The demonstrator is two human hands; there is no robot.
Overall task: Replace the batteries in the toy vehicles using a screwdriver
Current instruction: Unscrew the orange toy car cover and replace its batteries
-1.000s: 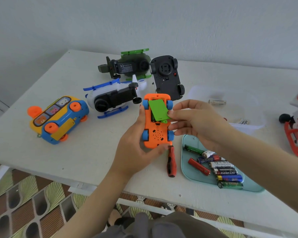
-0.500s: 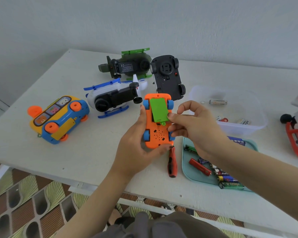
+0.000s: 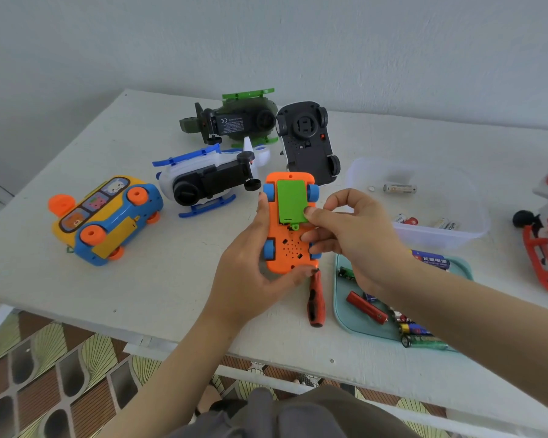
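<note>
Patterned floor tiles (image 3: pixel 45 374) below my wrists. White counter (image 3: pixel 171 279). My left grip (image 3: pixel 250 273) clamps the orange car (image 3: pixel 290 248), underside up. My right grip (image 3: pixel 358 235) pinches it, thumb on the green cover (image 3: pixel 291 200). Screwdriver (image 3: pixel 316 301) just nearer. Grey wall (image 3: pixel 266 42) beyond.

Left hand (image 3: pixel 250 267) is cupping the toy car (image 3: pixel 290 251), right hand (image 3: pixel 355 235) is pinching its side, thumb pressing on top.

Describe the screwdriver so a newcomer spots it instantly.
On the white table, near its front edge, sits a teal tray. Just left of it, tip hidden by the orange toy car, lies the screwdriver. Unlike the tray's red battery, its red handle has black patches.
</note>
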